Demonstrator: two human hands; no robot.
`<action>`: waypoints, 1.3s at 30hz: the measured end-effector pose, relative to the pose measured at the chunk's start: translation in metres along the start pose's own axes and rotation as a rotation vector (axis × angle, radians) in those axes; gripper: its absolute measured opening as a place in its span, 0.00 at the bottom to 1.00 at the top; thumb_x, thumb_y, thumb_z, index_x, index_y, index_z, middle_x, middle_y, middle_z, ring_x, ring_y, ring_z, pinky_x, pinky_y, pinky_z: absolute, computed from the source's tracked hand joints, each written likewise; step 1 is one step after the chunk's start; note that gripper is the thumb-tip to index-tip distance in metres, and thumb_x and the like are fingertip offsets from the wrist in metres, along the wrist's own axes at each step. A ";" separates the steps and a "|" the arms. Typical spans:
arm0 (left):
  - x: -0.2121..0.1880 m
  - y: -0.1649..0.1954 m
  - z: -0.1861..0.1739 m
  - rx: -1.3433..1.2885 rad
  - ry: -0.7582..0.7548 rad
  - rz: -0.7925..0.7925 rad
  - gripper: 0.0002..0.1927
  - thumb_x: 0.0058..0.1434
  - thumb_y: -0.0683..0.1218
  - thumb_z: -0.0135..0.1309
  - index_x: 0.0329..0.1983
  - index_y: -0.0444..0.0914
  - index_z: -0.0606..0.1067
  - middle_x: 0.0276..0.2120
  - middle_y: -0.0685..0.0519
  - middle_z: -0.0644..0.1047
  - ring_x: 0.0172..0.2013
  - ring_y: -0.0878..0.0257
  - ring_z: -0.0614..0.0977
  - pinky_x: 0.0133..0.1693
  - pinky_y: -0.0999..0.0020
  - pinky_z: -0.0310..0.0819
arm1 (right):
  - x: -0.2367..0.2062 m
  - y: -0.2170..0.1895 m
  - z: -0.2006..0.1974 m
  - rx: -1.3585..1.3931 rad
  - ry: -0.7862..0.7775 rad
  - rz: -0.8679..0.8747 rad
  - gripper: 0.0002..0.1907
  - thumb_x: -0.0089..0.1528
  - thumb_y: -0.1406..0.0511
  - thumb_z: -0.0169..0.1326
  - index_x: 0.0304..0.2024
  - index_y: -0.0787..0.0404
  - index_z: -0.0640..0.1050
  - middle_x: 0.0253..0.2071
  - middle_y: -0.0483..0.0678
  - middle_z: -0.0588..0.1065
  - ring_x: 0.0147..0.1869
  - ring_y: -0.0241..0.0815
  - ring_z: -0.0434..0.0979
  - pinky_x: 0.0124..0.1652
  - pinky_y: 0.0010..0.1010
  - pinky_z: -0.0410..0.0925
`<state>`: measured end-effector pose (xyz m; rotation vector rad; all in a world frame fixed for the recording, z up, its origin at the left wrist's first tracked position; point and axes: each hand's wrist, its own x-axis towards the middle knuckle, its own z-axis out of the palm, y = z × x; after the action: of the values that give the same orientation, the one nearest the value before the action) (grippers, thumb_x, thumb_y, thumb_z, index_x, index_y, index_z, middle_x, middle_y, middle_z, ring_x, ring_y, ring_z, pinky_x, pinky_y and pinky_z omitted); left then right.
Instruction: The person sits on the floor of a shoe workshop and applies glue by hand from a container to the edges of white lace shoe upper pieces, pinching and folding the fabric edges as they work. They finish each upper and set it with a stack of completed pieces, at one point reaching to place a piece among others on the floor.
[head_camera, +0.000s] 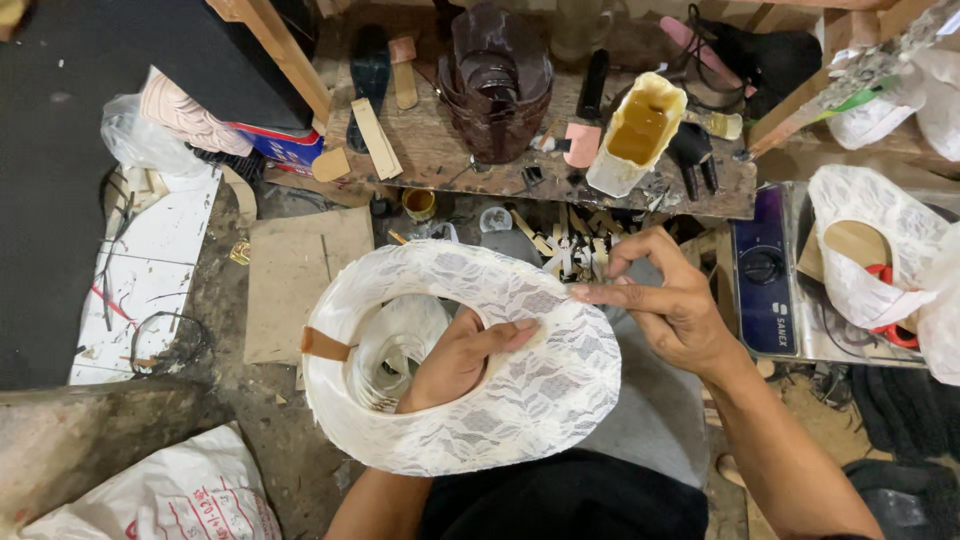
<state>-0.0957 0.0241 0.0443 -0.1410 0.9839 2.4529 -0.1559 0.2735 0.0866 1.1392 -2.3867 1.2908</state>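
While my left hand (462, 358) sits inside the crown of the white lace-covered wide-brimmed hat (470, 400), fingers curled and thumb pressed over the brim's inner edge to grip it, my right hand (665, 300) comes in from the side with two fingers stretched flat onto the lace at the brim's far rim, holding nothing, just pressing the fabric down. The hat rests upside down over my lap, just in front of the low wooden workbench (440, 160). By the look of it, the lace already covers nearly all the brim smoothly, and a tan strip (325, 344) is fixed across the left edge; what seems left is the stretch under my right fingertips and the inside of the crown, where loose white material is bunched, though I can't tell how well any of it is stuck. On the bench stands a cut white plastic container of amber glue (636, 132), a dark brown glossy hat mould (497, 85) and a small brush (722, 124). Off to my right lies another lace-covered hat (865, 240) with red-handled scissors (892, 325) near it, on a metal appliance (765, 270). Wooden offcuts (565, 245) crowd the floor just beyond the brim, and a flat cardboard sheet (290, 280) lies to the left.
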 end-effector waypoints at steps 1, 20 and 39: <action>0.001 0.000 0.000 0.013 -0.008 -0.001 0.16 0.67 0.37 0.52 0.56 0.26 0.73 0.47 0.47 0.81 0.44 0.63 0.82 0.48 0.67 0.76 | -0.001 0.000 0.000 -0.007 -0.007 0.005 0.27 0.56 0.80 0.50 0.49 0.48 0.85 0.42 0.45 0.70 0.48 0.41 0.71 0.50 0.32 0.68; -0.018 -0.011 -0.019 -0.167 -0.013 0.025 0.18 0.67 0.35 0.47 0.60 0.24 0.69 0.51 0.41 0.79 0.49 0.57 0.83 0.53 0.61 0.76 | 0.079 0.168 -0.014 -1.019 -0.412 0.426 0.38 0.65 0.38 0.47 0.32 0.64 0.87 0.54 0.61 0.70 0.60 0.55 0.60 0.54 0.48 0.51; 0.008 -0.017 0.000 -0.249 -0.080 -0.085 0.22 0.68 0.37 0.48 0.64 0.25 0.67 0.55 0.40 0.77 0.53 0.57 0.81 0.56 0.62 0.76 | 0.006 0.016 -0.007 0.686 -0.069 0.272 0.56 0.68 0.31 0.23 0.47 0.72 0.83 0.45 0.52 0.67 0.55 0.48 0.66 0.61 0.41 0.59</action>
<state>-0.0946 0.0374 0.0314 -0.1623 0.6231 2.4736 -0.1728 0.2804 0.0838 1.0222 -2.2531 2.3107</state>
